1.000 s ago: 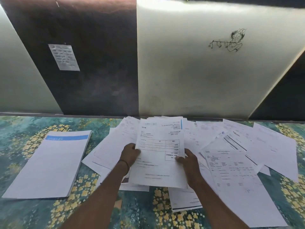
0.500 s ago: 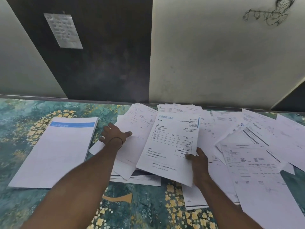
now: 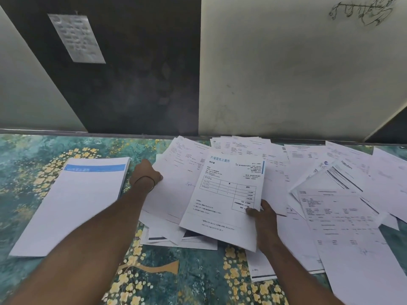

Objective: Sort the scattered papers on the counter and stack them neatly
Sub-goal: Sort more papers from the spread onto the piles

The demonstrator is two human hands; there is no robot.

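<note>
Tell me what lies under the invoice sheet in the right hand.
Under the invoice sheet, pinched by the right hand, overlapping white papers stick out at the left and near edges. Their print and how many lie beneath are covered.

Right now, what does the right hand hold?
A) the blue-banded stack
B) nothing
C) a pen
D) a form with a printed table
D: the right hand pinches the form at its lower right edge, table in plain view; the blue-banded stack lies flat at the left.
</note>
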